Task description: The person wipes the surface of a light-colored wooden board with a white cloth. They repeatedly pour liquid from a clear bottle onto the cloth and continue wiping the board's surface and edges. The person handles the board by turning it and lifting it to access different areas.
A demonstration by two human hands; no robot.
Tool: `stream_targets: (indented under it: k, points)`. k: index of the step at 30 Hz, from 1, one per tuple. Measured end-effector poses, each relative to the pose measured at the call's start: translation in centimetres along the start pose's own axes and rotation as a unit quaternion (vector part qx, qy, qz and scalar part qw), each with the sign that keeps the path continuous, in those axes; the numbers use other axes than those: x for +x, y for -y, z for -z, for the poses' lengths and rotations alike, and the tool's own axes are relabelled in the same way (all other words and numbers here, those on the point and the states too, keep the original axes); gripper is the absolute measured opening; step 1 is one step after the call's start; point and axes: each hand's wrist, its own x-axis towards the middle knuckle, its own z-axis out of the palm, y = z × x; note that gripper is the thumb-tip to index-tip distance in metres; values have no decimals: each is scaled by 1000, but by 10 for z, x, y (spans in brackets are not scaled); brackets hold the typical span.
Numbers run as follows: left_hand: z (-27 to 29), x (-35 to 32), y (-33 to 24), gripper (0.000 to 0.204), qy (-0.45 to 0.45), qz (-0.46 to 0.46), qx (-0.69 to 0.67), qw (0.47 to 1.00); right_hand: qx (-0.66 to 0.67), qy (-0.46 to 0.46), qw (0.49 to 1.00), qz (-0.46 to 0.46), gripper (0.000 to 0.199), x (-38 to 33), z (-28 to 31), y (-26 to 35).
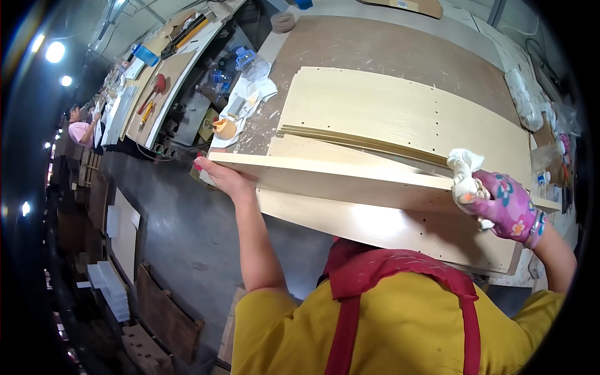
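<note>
A long pale board is tilted up on its edge across the bench in front of me. Its left end is gripped by my bare left hand, which shows red at the fingertips. My right hand, in a purple flowered glove, clutches a crumpled white cloth against the board's upper edge near the right end. Beneath the raised board lies another pale board with small drilled holes. Just behind it is a stack of similar boards, also drilled.
The brown-topped bench extends behind the stack. At its left lie an orange-brown tub, white rags and a clear bottle. A plastic-wrapped bundle lies right. A person stands far left, beside another workbench.
</note>
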Motion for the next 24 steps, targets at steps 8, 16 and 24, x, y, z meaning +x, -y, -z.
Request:
stream_targets:
  k: [8, 16, 24]
  points:
    - [-21, -17, -16, 75, -62, 26, -22, 998, -5, -17, 991, 131, 44, 152, 6, 66]
    - [-2, -1, -6, 71, -8, 13, -19, 1000, 8, -97, 983, 154, 50, 259, -3, 137]
    - [3, -9, -3, 58, 11, -12, -24, 1000, -45, -14, 992, 118, 64, 146, 3, 83]
